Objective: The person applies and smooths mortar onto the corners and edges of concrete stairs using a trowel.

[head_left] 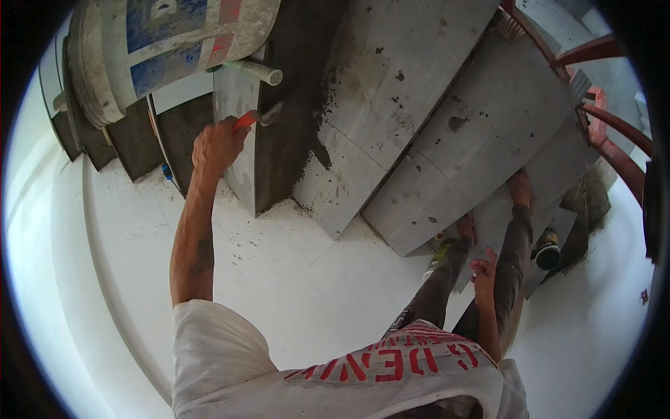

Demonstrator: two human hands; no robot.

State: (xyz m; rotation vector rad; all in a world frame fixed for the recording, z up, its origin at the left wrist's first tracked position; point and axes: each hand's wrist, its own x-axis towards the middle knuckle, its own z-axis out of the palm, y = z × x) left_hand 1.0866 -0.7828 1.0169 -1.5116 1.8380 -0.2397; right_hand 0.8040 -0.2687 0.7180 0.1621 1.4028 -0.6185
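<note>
My left hand is closed round the red handle of a trowel. Its bent metal neck points over a dark, bare stair tread, and the blade is hard to make out. Just above the trowel, the end of a pale green tube sticks out below a large, stained bucket. My right hand hangs beside my leg, fingers apart and partly curled, with nothing visible in it. Grey tiles with dark splatters cover the neighbouring steps.
Red-brown railing bars run along the right side. My bare feet stand on lower tiled steps. A dark-topped container is near my leg. A white wall borders the stairs, and further dark steps lie at left.
</note>
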